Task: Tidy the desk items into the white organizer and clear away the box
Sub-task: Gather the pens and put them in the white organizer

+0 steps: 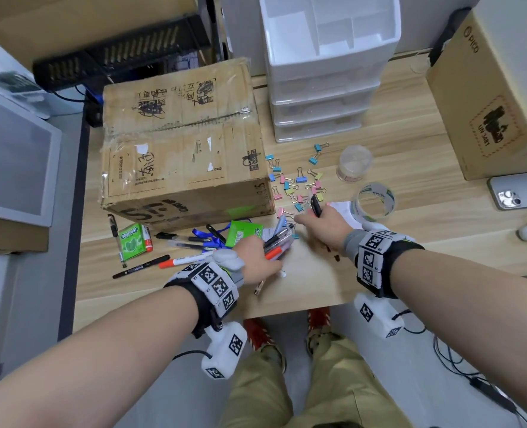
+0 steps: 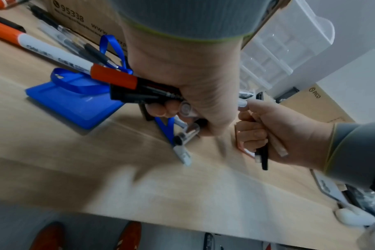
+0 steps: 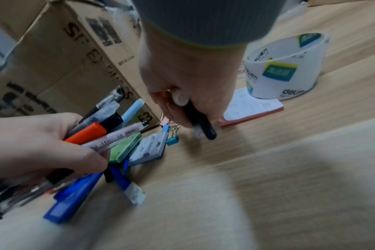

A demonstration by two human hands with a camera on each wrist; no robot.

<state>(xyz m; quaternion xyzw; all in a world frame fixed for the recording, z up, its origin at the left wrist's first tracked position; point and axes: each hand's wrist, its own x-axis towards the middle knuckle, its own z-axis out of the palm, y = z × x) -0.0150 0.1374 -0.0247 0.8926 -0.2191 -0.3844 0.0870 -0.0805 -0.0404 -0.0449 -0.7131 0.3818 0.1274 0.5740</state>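
Note:
My left hand (image 1: 257, 257) grips a bundle of pens (image 1: 279, 242) near the desk's front edge; an orange-capped marker and pale pens stick out of the fist (image 3: 96, 133). My right hand (image 1: 320, 225) holds a black pen (image 1: 316, 206) and a second pale pen (image 2: 277, 146), just in front of the scattered binder clips (image 1: 299, 183). The worn cardboard box (image 1: 181, 143) stands at the left of the desk. The white drawer organizer (image 1: 327, 66) stands at the back, its top compartments open.
More pens and markers (image 1: 166, 261), green gum packs (image 1: 131, 242), a blue lanyard (image 1: 208, 236), a tape roll (image 1: 376, 199), a clear jar (image 1: 354, 163), a notepad (image 3: 253, 108), a phone (image 1: 518, 193) and a second box (image 1: 496, 97) lie around.

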